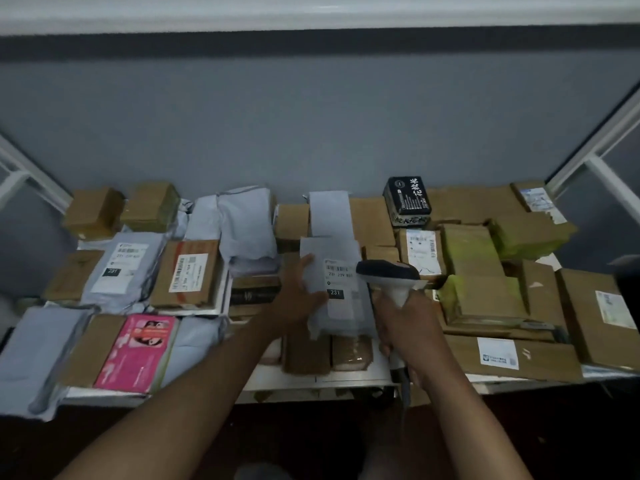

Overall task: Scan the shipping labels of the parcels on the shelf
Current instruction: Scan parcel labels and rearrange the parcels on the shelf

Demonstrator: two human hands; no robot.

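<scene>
A grey poly mailer [341, 315] lies tilted over the middle of the shelf, its white shipping label [341, 287] with a barcode and a black "231" patch facing up. My left hand [299, 294] grips the mailer's left edge, thumb on top. My right hand [407, 323] grips the handle of a white barcode scanner with a dark head [388, 273]. The scanner's head sits just right of the label and points left at it. Its cable hangs below my right hand.
The shelf [349, 381] is packed with brown cartons, grey mailers, a pink box [138, 351] at front left and a black box [408, 195] at the back. White frame posts [602, 168] rise at both sides. A grey wall stands behind.
</scene>
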